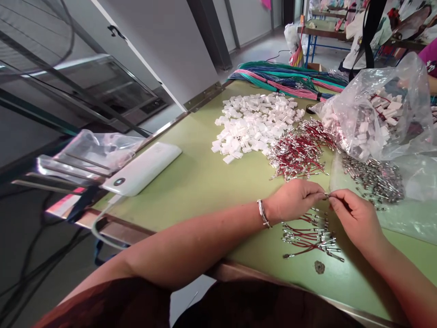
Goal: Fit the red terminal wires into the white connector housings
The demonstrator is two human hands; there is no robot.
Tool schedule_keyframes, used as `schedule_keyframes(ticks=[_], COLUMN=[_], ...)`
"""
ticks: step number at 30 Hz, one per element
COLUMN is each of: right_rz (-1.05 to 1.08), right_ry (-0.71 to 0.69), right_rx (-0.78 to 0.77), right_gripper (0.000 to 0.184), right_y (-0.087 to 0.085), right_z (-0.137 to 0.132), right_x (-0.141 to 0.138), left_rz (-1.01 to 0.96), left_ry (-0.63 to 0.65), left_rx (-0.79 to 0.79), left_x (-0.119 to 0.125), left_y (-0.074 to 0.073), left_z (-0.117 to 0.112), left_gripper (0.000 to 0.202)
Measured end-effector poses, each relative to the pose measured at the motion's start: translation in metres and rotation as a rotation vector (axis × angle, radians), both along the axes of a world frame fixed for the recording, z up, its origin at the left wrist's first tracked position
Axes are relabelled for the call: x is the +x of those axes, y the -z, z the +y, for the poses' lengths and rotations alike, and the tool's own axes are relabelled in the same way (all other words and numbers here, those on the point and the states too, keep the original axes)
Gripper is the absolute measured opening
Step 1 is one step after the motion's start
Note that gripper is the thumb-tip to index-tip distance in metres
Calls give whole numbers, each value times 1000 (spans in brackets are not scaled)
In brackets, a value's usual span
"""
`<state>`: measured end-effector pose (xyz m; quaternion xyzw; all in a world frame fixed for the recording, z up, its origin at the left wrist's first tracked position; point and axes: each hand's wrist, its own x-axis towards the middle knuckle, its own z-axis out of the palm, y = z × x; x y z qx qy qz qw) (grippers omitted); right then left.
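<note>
My left hand [293, 200], with a bracelet at the wrist, is closed in a pinch at the right side of the table. Fingertip to fingertip with it, my right hand [357, 214] also pinches. A tiny metal piece shows between the two hands; most of it is covered by the fingers. Just below them lies a loose row of short red wires [302, 234] with metal ends. A heap of similar red wires [297, 152] is beyond my left hand. Right of my right hand, small dark metal pieces [378, 180] are spread on clear plastic.
White plastic connector housings [254, 123] are heaped farther back. Clear bags [372, 114] hold more white parts at right. Bundled green, blue and pink cables [283, 79] line the far edge. A white power bank [143, 168] with a cable sits at left. A small round lump [319, 267] lies near the front.
</note>
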<state>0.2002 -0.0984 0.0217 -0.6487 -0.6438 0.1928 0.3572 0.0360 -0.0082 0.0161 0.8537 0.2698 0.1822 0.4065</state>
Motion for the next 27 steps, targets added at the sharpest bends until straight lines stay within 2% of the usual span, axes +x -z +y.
schedule_keyframes(ticks=[3,9,11,14,17,20,24,26,27], right_rz=[78,47,40,39,78,142,91,2,-33], right_ry=[-3,10,-18,-61,-94,-107,-117,-158,-196], right_rx=[-56,-56,-84,-137,-224,-324,-305,-237,-209], right_gripper=[20,21,24,26,29,31,32,29,28], right_y=[-3,-1,-1,-3,-5,-6,-4,-3,-2], right_z=[-1,-1,0,-1,-4,-8,-9,-10,-10], right_x=[2,4,5,5,3,1,5,9,10], left_rz=[3,27,36,81,131,150,75,3,-12], left_ry=[50,78,94,114,221,321,319,219,126], left_rx=[-8,64,160,402,663,797,769,673,615], left_x=[-2,-4,-6,-10,-13,-13,-13,-14,-14], left_y=[-4,-5,-4,-1,4,6,-4,-13,-18], left_z=[3,1,-1,-2,-4,-5,7,21,28], left_gripper=[26,23,24,25,22,19,20,25,27])
